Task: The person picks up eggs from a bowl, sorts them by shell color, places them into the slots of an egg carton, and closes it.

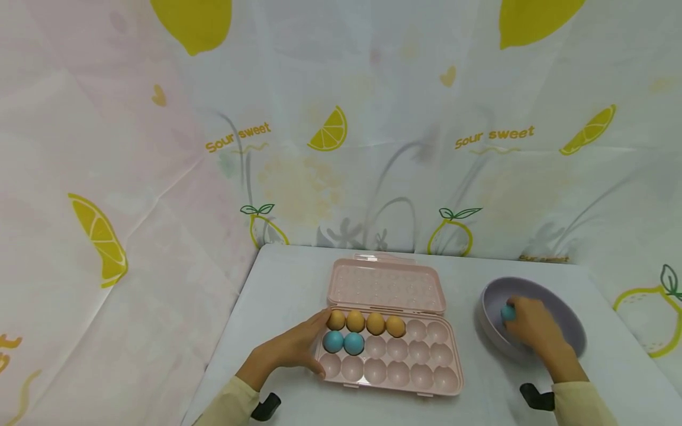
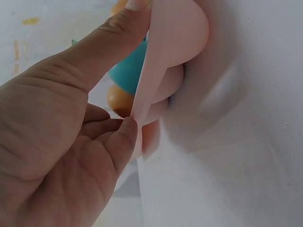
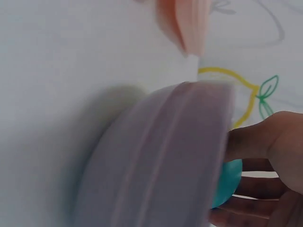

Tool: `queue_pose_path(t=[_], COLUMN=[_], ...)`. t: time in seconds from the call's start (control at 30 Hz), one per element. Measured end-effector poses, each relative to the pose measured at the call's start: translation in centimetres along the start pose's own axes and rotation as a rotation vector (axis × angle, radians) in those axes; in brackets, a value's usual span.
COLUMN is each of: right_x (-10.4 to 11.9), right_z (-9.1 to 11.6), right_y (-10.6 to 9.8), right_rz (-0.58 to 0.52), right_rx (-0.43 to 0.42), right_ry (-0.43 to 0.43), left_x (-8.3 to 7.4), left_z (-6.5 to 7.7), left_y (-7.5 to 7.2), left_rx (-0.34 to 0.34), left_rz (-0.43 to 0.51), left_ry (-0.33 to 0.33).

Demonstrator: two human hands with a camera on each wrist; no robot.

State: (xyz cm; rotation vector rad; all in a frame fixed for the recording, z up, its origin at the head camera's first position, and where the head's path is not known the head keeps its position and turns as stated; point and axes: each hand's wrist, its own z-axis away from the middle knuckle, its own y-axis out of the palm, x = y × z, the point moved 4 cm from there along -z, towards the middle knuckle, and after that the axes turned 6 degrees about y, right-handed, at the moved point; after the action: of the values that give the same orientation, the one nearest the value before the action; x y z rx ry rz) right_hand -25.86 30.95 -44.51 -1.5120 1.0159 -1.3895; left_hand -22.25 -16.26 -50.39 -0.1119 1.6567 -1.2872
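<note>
A pink egg carton (image 1: 398, 374) stands with its lid folded back. Several yellow-orange eggs (image 1: 375, 323) fill the left part of its back row, and two blue eggs (image 1: 343, 342) sit at the left of the middle row. At the carton's left end, my left hand (image 1: 292, 346) grips the rim, thumb at the front corner and fingers at the back; the left wrist view also shows the thumb and fingers on the rim (image 2: 150, 78). My right hand (image 1: 534, 325) is inside the purple-grey bowl (image 1: 572, 322), its fingers round a blue egg (image 3: 229, 183), partly hidden by the bowl wall.
Both things stand on a white table (image 1: 288, 272), the bowl to the right of the carton. Behind and at the sides hangs a lemon-print cloth (image 1: 373, 177). The raised carton lid (image 1: 386, 285) lies toward the back.
</note>
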Motion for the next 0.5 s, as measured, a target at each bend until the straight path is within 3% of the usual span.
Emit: queue_pose_path(t=[0.13, 0.37, 0.5], right_x=[1.2, 4.5, 6.4], right_z=[-0.2, 0.1, 0.2], right_y=[-0.9, -2.0, -2.0], right_rz=[-0.009, -0.038, -0.079], right_rx=[-0.054, -0.253, -0.332], right_ry=[-0.029, -0.153, -0.182], left_x=[0.0, -0.3, -0.3], left_z=[0.1, 0.2, 0.1], left_y=[0.0, -0.1, -0.1], left_rx=[0.002, -0.001, -0.003], left_rz=[-0.001, 0.002, -0.007], left_ry=[-0.006, -0.004, 0.001])
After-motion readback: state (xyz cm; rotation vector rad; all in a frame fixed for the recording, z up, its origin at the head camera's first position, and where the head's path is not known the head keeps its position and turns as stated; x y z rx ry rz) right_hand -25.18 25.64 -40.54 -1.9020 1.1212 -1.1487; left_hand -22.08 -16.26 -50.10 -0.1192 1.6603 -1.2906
